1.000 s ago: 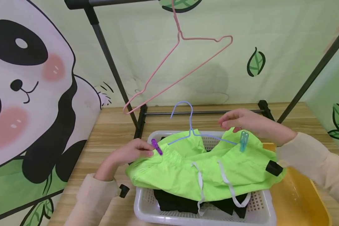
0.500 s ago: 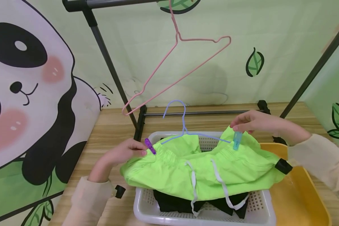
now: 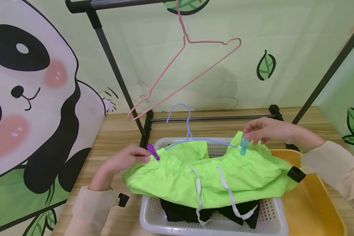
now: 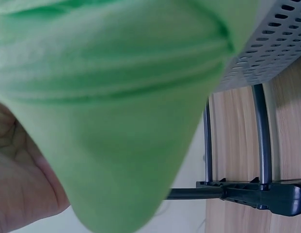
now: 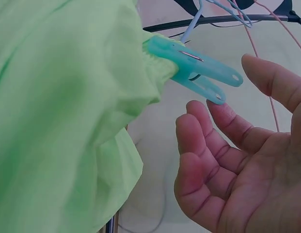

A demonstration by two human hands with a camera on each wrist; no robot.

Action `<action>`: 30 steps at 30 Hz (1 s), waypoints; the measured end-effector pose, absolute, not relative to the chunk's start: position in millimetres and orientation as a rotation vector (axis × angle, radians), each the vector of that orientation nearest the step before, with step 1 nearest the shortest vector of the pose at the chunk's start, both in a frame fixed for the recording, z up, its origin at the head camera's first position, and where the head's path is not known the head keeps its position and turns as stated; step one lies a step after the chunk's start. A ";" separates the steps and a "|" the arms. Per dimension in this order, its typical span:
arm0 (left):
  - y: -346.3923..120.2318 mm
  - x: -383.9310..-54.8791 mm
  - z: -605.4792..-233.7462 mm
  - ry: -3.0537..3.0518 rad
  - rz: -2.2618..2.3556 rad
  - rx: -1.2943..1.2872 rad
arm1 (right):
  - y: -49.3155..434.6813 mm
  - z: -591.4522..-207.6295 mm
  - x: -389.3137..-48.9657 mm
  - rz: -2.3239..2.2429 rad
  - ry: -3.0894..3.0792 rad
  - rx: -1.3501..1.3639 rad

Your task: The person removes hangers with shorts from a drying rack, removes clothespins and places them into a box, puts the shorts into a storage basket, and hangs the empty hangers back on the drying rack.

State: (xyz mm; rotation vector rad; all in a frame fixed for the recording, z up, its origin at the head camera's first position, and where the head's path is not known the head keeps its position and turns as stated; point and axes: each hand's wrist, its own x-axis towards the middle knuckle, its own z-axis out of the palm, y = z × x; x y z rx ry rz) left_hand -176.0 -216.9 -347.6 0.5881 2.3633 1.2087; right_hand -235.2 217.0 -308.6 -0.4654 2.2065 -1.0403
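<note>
Lime-green drawstring shorts (image 3: 165, 183) lie spread over a basket, the arms of a blue wire hanger (image 3: 187, 124) reaching along their waistband. My left hand (image 3: 122, 160) pinches the waistband's left end beside a purple clothespin (image 3: 153, 151); in the left wrist view the hanging cloth (image 4: 121, 126) hides its fingertips. At the right end a teal clothespin (image 3: 244, 146) bites the waistband. Around its handles is my right hand (image 3: 275, 132). Seen from the right wrist, a fingertip meets the lower handle of the teal clothespin (image 5: 198, 68), while the thumb stands off the upper one.
Below the shorts, the white perforated basket (image 3: 212, 231) holds black cloth (image 3: 191, 213). To its right sits a yellow tray (image 3: 315, 203). Behind rises a black clothes rack (image 3: 115, 68), a pink wire hanger (image 3: 213, 41) dangling from its top bar.
The right hand has come down and right onto the teal clothespin's handles. Shorts, blue hanger and left hand have shifted a little left together.
</note>
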 end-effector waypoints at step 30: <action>-220.0 -177.8 -355.4 2.377 1.213 0.560 | 212.9 -314.1 -234.3 -1.202 2.309 -0.474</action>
